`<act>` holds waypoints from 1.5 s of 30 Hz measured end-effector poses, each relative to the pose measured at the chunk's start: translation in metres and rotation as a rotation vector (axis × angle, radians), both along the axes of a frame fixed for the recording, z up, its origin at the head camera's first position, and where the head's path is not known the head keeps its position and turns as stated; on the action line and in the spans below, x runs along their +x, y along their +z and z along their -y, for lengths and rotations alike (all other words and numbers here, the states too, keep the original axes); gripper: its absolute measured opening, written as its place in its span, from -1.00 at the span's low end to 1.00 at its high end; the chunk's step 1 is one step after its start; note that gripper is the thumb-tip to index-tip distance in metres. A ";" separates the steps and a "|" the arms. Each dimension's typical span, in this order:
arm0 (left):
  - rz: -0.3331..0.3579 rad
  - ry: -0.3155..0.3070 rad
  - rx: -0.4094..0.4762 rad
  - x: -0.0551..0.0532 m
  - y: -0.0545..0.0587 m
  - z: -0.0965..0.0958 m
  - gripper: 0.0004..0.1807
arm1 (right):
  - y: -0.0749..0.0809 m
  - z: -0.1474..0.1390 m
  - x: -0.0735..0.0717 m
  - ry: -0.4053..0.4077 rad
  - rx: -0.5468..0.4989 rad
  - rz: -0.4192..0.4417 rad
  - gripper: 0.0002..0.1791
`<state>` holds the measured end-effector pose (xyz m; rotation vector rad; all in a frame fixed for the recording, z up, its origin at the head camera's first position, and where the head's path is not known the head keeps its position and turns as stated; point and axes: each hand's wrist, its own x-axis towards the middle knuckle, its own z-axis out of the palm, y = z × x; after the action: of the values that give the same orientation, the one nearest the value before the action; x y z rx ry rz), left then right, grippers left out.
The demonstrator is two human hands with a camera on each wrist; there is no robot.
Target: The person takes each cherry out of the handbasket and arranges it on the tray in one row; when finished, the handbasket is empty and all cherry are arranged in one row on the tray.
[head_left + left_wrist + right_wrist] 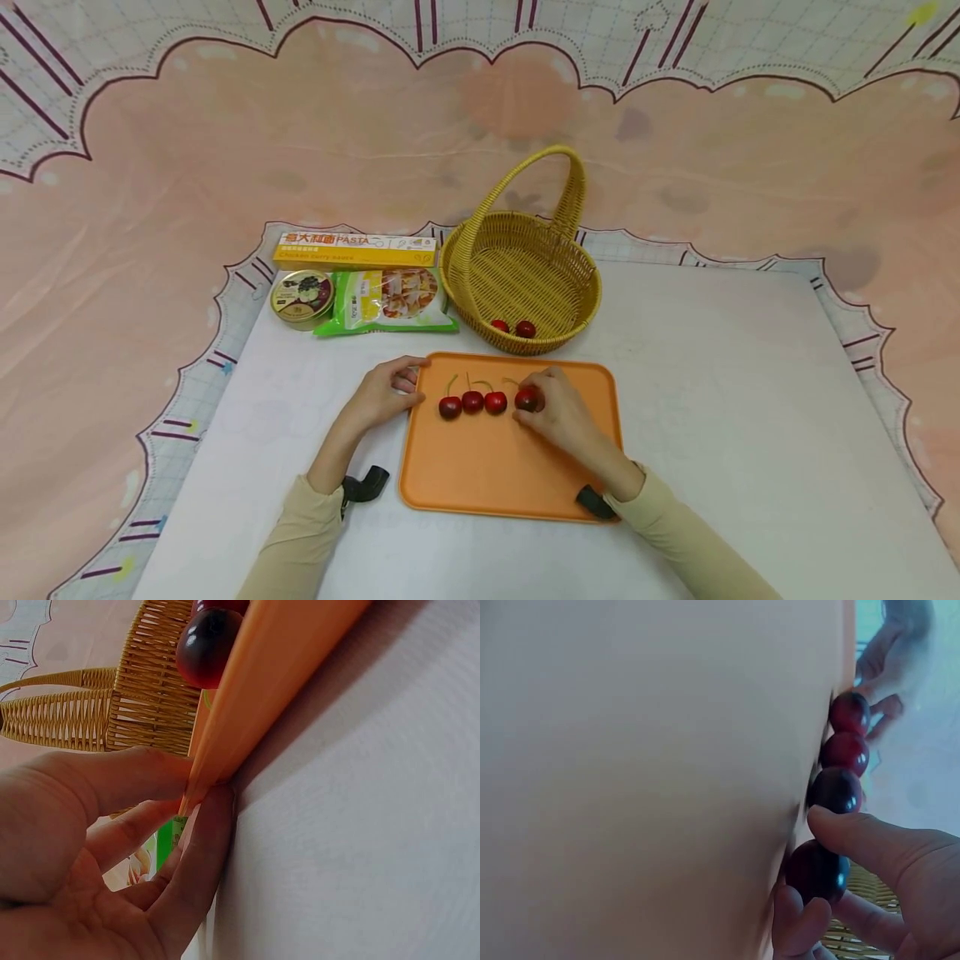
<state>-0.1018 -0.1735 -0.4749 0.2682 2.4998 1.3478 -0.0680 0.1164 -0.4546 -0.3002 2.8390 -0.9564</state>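
Observation:
On an orange tray [510,475], three dark red cherries with stems stand in a row, the leftmost cherry [450,407] nearest the tray's left side. My right hand [558,417] pinches another cherry [527,398] at the row's right end, close over the tray. In the right wrist view, the thumb and fingertips close on that cherry [817,871] from both sides. At the tray's upper left corner, my left hand [382,393] grips the edge. The left wrist view has its thumb and a finger on either side of the rim [225,742].
Behind the tray stands a yellow wicker basket [525,267] with a tall handle; two cherries [513,327] lie inside. To its left are a pasta box [356,250], a round tin [302,296] and a green-and-white food bag [390,300]. A white table [735,417] holds everything.

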 end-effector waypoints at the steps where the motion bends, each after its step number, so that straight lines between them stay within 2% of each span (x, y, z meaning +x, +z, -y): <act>1: 0.001 0.002 0.000 0.000 0.000 0.000 -0.48 | 0.000 0.000 -0.001 0.002 0.004 -0.003 -0.60; 8: 0.008 0.002 0.006 0.000 -0.001 0.001 -0.48 | 0.002 0.005 -0.006 0.034 0.008 -0.014 -0.56; 16: 0.010 -0.003 0.001 -0.001 -0.001 0.000 -0.48 | 0.007 0.005 -0.005 0.041 0.032 0.046 -0.45; 26: 0.014 -0.004 0.000 -0.001 0.000 0.000 -0.47 | 0.010 0.009 -0.008 0.063 0.108 0.024 -0.58; 36: -0.001 -0.011 0.002 -0.001 0.003 0.001 -0.47 | 0.012 0.015 -0.010 0.064 0.172 -0.009 -0.40; 45: -0.001 -0.013 -0.002 -0.001 0.002 0.002 -0.47 | 0.014 0.024 -0.011 0.109 0.169 0.013 -0.55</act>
<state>-0.1030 -0.1753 -0.4732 0.2841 2.4956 1.3397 -0.0794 0.0928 -0.4407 -0.4225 2.8341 -0.6906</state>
